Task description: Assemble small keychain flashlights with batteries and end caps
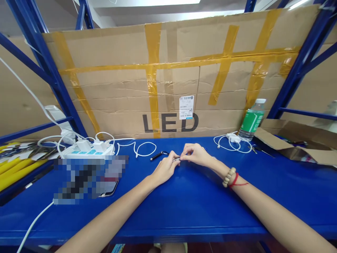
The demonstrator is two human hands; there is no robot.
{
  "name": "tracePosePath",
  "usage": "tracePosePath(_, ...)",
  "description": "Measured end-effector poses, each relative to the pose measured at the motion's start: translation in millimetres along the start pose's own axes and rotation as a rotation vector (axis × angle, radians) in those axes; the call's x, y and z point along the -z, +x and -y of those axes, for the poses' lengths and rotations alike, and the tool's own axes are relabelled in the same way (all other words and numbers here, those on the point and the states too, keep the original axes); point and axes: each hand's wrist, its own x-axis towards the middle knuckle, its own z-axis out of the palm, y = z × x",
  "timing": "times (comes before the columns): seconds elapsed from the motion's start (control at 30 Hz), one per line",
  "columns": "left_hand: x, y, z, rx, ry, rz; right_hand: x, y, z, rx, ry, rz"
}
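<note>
Over the middle of the blue table (200, 207), my two hands meet at a small, light grey, slim object (176, 159) with dark marks on it; its kind is too small to make out. My left hand (165, 168) is closed, gripping the object between thumb and fingers. From the other side my right hand (196, 155) pinches at its right end, fingertips touching those of my left. Behind my left hand lies a short black pen-shaped tube (157, 156), partly hidden at its right end. Some small shiny bits (214, 157) show just past my right wrist.
At the left stand a white power strip (89, 151) with plugged-in chargers and a phone (112, 189), beside a blurred patch. A white cable (234, 138), a green-labelled bottle (253, 121) and an open cardboard box (297, 154) are at the right. Taped cardboard (118, 98) closes off the back.
</note>
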Motion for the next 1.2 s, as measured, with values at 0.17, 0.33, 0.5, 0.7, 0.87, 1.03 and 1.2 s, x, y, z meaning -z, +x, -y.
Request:
tracePosePath(0.17, -1.2, 1, 1, 0.006, 0.038, -0.018, -2, 1, -4, -0.131, 0.175, 0.092)
tracePosePath(0.33, -2.7, 1, 0, 0.021, 0.061, -0.064, 1, 0, -2, -0.175, 0.241, 0.098)
tracePosePath(0.5, -3.2, 1, -3, 0.017, 0.102, -0.123, 3, -1, 4, -0.206, 0.239, 0.099)
tracePosePath(0.7, -2.4, 1, -6, 0.01, 0.148, -0.164, 3, 0, 6, -0.238, 0.267, 0.089)
tracePosePath(0.87, -2.3, 0, -7, -0.006, 0.147, -0.164, 2, -1, 2, -0.258, 0.272, 0.094)
tracePosePath(1.03, -1.5, 1, -8, -0.014, 0.145, -0.146, 2, 0, 2, -0.29, 0.266, 0.105)
tracePosePath(1.2, -1.5, 2, -7, 0.003, 0.165, -0.133, 4, -1, 3, -0.297, 0.276, 0.126)
